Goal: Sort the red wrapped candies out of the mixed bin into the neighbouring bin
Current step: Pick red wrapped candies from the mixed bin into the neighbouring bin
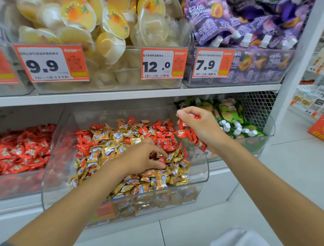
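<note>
Down on the lower shelf, I am reaching into the mixed bin [205, 168], and I am in the middle of the picking step, not yet the transfer. My left hand [140, 156] is lying palm-down on the heap, forearm coming in from the lower left. Its thumb and forefinger are pinching one red candy [162, 159] that is sitting among the gold candies [158, 182] near the bin's middle.

My right hand [202, 127] is hovering above the bin's right rear corner with the wrist bent. Its fingers are clenching round a handful of red candies [189, 135], and wrappers are spilling out below and beside the palm.

Many red pieces are lying across the back half of the heap, so I am judging the sort as far from finished. The red-only bin [10, 187] is standing just beside the mixed one on its left, and it looks like the place these are going.

Next, I am thinking, the pinched piece needs lifting clear without dragging gold wrappers along. Then it is either passing to the right hand or going straight across leftward. The right hand's load is bulging, so emptying it soon seems wise. That calls for crossing over my left arm or drawing the left arm out first.
</note>
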Tool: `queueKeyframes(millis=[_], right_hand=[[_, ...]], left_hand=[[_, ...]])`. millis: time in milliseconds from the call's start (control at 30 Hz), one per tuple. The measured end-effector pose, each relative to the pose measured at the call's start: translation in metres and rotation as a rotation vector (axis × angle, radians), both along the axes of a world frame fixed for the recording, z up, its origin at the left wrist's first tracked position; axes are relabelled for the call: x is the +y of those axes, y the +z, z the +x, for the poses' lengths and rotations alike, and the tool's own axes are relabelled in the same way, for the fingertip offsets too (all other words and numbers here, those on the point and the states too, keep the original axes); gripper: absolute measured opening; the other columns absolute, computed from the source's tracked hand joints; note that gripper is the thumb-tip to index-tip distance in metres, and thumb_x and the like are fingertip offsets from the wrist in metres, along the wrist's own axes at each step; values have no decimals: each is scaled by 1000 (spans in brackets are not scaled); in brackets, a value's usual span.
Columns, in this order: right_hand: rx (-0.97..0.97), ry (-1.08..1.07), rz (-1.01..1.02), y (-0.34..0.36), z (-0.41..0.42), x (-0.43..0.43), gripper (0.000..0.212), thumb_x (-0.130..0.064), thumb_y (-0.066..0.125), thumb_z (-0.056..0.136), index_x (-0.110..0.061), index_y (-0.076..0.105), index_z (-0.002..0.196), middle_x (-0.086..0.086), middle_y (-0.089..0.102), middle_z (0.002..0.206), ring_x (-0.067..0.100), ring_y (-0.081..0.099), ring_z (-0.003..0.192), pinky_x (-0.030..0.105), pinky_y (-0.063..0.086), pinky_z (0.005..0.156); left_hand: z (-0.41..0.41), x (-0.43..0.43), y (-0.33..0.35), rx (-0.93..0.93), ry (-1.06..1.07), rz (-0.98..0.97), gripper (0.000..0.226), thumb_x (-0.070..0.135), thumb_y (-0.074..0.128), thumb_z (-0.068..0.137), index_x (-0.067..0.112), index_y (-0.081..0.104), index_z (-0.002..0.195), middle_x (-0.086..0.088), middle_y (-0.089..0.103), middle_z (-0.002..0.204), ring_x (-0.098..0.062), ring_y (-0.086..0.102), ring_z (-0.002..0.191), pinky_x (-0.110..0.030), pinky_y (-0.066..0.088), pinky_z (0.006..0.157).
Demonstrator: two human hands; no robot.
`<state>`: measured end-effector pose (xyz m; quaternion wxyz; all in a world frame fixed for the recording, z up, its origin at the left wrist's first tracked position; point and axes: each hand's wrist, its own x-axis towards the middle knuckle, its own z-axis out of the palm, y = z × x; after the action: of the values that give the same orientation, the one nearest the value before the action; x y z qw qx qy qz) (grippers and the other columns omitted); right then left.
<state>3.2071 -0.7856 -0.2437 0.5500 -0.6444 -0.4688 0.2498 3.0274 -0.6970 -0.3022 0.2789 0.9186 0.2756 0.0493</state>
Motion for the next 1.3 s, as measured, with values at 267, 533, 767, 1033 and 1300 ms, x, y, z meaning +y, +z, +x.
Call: queueKeyframes(millis=[267,533,767,1033,1300], right_hand=[[-5,22,12,3,-4,-5,16,-38,68,88,-23,73,87,3,72,93,14,63,81,37,51,81],[-46,80,1,-5,-30,12,18,-38,66,89,-21,72,90,-8,69,88,3,62,83,28,50,82],[-74,71,-44,-14,-35,11,15,-40,67,88,-25,73,87,-16,69,91,10,65,96,41,52,95],[-64,76,-42,-13,-40,8,17,-33,65,91,-17,71,93,-15,65,89,-14,60,78,13,49,73],[-89,119,-36,4,-96,29,14,-37,68,87,-29,70,98,-11,68,102,8,63,96,24,47,83]], left_hand=[[-34,11,29,-370,297,-193,26,27,57,95,2,56,88,3,56,69,1,46,47,-10,34,45],[-106,30,22,-105,228,-145,3,20,55,97,21,55,99,8,66,101,-1,51,55,-18,39,54],[-98,25,-6,6,329,-65,28,52,76,72,26,77,85,10,67,72,-8,57,64,-24,42,58],[-98,27,8,-286,415,-119,27,32,73,83,12,55,79,-1,68,78,-3,54,68,-32,42,75],[-137,15,50,-489,410,-62,14,32,67,88,19,66,87,15,60,66,1,53,49,-16,37,54]])
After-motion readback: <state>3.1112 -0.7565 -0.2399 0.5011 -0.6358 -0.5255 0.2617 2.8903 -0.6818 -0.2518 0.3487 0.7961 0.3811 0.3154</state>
